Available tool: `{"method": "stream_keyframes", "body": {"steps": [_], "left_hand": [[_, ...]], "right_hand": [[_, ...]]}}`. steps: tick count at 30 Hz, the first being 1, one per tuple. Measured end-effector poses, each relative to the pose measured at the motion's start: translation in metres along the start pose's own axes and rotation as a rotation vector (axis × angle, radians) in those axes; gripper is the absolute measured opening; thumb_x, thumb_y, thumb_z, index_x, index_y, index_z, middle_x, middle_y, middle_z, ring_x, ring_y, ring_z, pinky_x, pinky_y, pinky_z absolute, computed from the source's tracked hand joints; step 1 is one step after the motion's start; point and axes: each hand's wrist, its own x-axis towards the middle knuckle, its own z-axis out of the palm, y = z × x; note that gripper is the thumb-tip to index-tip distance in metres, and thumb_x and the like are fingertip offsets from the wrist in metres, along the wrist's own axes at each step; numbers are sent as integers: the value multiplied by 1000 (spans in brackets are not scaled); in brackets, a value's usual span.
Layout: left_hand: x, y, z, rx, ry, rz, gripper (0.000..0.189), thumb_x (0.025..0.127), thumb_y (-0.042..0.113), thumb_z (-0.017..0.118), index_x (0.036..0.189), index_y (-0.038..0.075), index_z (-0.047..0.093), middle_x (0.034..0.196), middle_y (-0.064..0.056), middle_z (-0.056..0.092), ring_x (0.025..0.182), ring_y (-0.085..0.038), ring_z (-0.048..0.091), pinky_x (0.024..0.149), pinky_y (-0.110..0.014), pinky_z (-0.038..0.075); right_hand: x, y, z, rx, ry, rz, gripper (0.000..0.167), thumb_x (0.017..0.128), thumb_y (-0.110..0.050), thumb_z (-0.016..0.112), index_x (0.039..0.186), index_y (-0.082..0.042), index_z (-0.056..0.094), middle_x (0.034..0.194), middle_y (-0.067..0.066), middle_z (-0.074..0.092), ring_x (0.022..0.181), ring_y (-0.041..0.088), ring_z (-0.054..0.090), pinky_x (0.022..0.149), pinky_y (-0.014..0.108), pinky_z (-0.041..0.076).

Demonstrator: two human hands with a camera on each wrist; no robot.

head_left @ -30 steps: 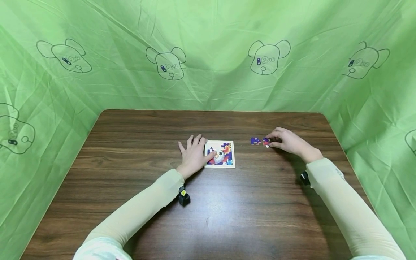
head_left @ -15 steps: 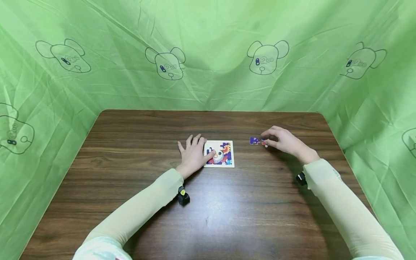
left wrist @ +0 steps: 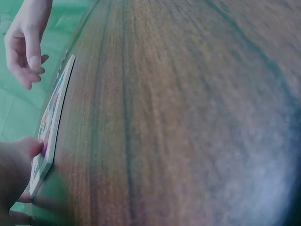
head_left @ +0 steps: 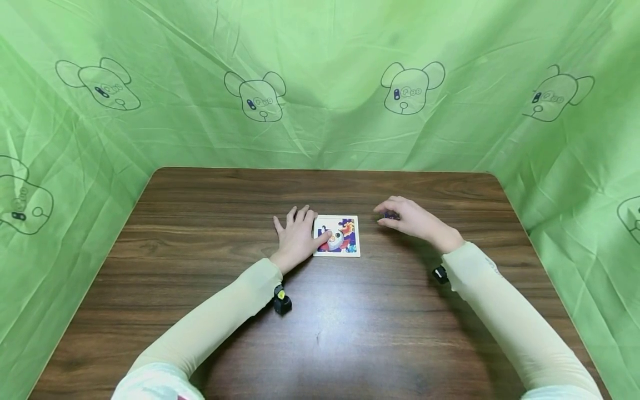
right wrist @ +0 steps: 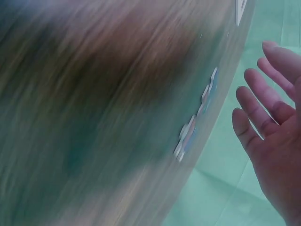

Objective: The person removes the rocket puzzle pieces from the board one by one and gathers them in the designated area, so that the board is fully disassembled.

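A small jigsaw puzzle board (head_left: 337, 254) with a white rim lies on the table, its bright cartoon picture partly filled in. My left hand (head_left: 296, 240) is spread flat at its left side, the thumb resting on the picture and the other fingers reaching over the rim's edge and the tabletop. To the right, my right hand (head_left: 414, 220) hovers over loose puzzle pieces (head_left: 391, 214), mostly hidden by it in the head view. In the right wrist view those puzzle pieces (right wrist: 186, 135) lie on the table, apart from the loosely extended fingers (right wrist: 256, 96).
The brown wooden table (head_left: 320, 333) has rounded far corners. Green cloth (head_left: 330, 128) printed with bear-like heads hangs behind and on both sides. Black wrist cameras (head_left: 282, 303) sit at both sleeves.
My right hand has moved left, off the right-hand piece and over the puzzle pieces nearer the board. The left hand and the board have stayed in place.
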Motion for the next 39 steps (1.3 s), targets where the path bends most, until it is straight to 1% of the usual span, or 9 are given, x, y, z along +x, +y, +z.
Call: {"method": "stream_keyframes", "body": {"steps": [7, 11, 16, 19, 23, 28, 31, 34, 39], "left_hand": [[-1, 1, -1, -3, -7, -3, 66, 95, 64, 65, 140, 16, 57, 165, -10, 38, 155, -39, 22, 116, -79, 0], [-1, 1, -1, -3, -4, -1, 66, 95, 63, 65, 140, 16, 57, 164, -10, 38, 155, -39, 23, 116, -79, 0], [0, 2, -1, 3, -2, 1, 66, 95, 64, 64, 139, 16, 57, 164, -11, 38, 154, -40, 23, 115, -79, 1], [0, 1, 0, 4, -1, 1, 66, 94, 64, 65, 139, 16, 57, 164, -11, 39, 154, -40, 23, 115, -80, 1], [0, 2, 0, 5, -2, 1, 66, 95, 63, 65, 139, 16, 57, 164, -12, 39, 154, -41, 23, 115, -80, 1], [0, 2, 1, 5, -5, 1, 66, 95, 63, 65, 140, 16, 57, 164, -12, 38, 155, -41, 23, 115, -80, 1], [1, 1, 0, 3, -5, 2, 66, 95, 63, 65, 140, 16, 57, 164, -12, 38, 154, -41, 23, 115, -80, 1], [1, 0, 0, 5, 1, 5, 66, 95, 63, 65, 139, 16, 57, 164, -12, 38, 154, -41, 23, 114, -80, 1], [1, 0, 1, 3, 2, 8, 66, 95, 63, 64, 139, 15, 57, 164, -12, 38, 155, -41, 23, 115, -80, 1]], "right_hand": [[12, -13, 11, 3, -23, -13, 34, 98, -20, 74, 128, -4, 71, 122, 13, 69, 117, 32, 63, 104, 52, 49], [18, -19, 17, 15, -17, -33, 36, 98, -19, 75, 129, -3, 70, 122, 13, 69, 118, 32, 63, 106, 52, 48], [26, -25, 25, 19, -21, -46, 36, 97, -17, 75, 130, -2, 69, 122, 13, 69, 117, 31, 63, 105, 51, 49], [29, -29, 29, 15, -37, -38, 36, 98, -17, 74, 131, -3, 69, 122, 13, 68, 116, 30, 62, 103, 50, 49], [33, -33, 33, 8, -73, -15, 39, 99, -21, 74, 134, -5, 68, 124, 13, 65, 118, 31, 61, 105, 51, 48], [36, -39, 37, -1, -122, 2, 46, 98, -25, 75, 139, -10, 64, 129, 14, 61, 124, 34, 55, 109, 54, 45], [37, -40, 38, -15, -128, -5, 45, 98, -23, 75, 141, -13, 64, 131, 13, 60, 124, 34, 53, 108, 54, 44], [40, -42, 38, -32, -138, -4, 43, 98, -21, 74, 140, -16, 65, 130, 13, 58, 120, 33, 52, 104, 53, 46], [45, -51, 34, -44, -200, 37, 40, 98, -16, 74, 137, -18, 67, 132, 18, 55, 120, 37, 51, 102, 56, 46]]}}
